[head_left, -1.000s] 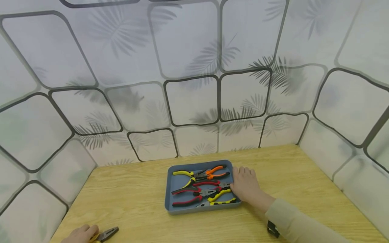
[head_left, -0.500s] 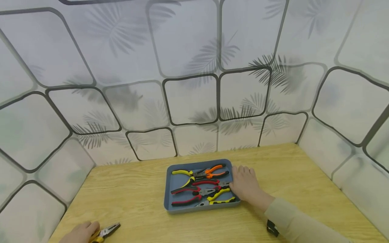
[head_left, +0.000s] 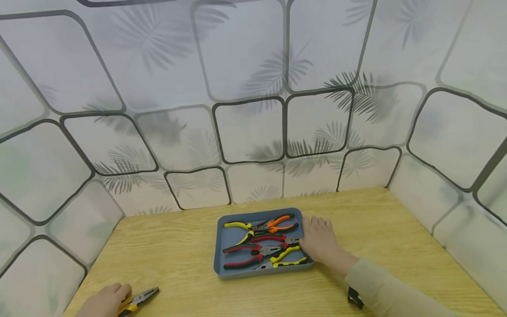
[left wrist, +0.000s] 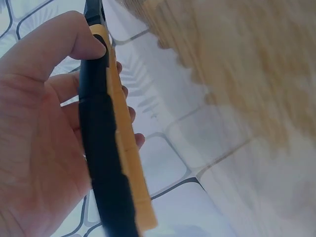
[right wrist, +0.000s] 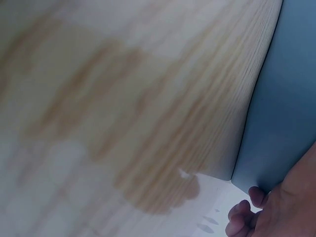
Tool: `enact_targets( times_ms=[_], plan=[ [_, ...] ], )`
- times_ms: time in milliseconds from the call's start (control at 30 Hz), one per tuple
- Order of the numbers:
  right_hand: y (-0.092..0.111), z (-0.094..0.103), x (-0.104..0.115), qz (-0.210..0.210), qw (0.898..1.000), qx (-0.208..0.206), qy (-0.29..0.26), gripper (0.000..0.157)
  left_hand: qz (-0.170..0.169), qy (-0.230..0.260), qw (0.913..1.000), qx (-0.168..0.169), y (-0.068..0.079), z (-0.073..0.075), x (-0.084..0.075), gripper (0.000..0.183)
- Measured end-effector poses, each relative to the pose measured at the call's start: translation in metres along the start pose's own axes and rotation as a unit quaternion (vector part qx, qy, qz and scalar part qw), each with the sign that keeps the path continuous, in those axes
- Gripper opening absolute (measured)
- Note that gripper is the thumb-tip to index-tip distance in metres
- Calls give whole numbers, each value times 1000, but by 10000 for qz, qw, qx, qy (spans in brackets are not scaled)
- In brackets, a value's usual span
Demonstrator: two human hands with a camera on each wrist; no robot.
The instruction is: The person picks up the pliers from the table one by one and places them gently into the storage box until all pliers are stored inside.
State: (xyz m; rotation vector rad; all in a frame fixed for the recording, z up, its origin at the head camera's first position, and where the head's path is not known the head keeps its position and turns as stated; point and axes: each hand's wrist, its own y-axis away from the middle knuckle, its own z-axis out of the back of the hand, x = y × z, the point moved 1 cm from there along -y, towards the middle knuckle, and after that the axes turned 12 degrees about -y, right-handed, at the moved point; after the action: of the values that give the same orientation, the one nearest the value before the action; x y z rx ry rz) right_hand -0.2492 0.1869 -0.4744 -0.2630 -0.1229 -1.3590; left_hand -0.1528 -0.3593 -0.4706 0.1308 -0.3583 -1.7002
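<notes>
My left hand (head_left: 104, 301) grips a pair of pliers (head_left: 139, 300) low over the left front of the table. Their grey nose points right and away from me. In the left wrist view, the thumb presses on the black and yellow handle (left wrist: 106, 128), with fingertips showing behind it. A blue-grey tray (head_left: 219, 246) lies at the table's middle, where my right hand (head_left: 321, 241) holds its right side, thumb at the rim. Part of that hand (right wrist: 289, 207) shows beside the tray's wall (right wrist: 286, 94) in the right wrist view.
Inside the tray lie several pliers: yellow-handled ones (head_left: 239, 225), orange ones (head_left: 283, 223), red-and-black ones (head_left: 247, 263) and yellow-and-black ones (head_left: 291, 259). The wooden table (head_left: 170, 251) meets a patterned wall covering (head_left: 253, 132) at its back and sides.
My left hand and its pliers have moved slightly up and to the right in the head view. My right hand and the tray have stayed in place.
</notes>
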Motion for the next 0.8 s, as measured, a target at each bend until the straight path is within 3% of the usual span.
enact_targets(
  times_ms=[433, 800],
  plan=[
    [0, -2, -1, 15, 10000, -28, -40, 32, 67, -61, 9998, -160, -3, 10, -11, 35],
    [-1, -3, -2, 16, 10000, -70, -17, 32, -518, 21, 9970, -578, -5, 16, -14, 35]
  ],
)
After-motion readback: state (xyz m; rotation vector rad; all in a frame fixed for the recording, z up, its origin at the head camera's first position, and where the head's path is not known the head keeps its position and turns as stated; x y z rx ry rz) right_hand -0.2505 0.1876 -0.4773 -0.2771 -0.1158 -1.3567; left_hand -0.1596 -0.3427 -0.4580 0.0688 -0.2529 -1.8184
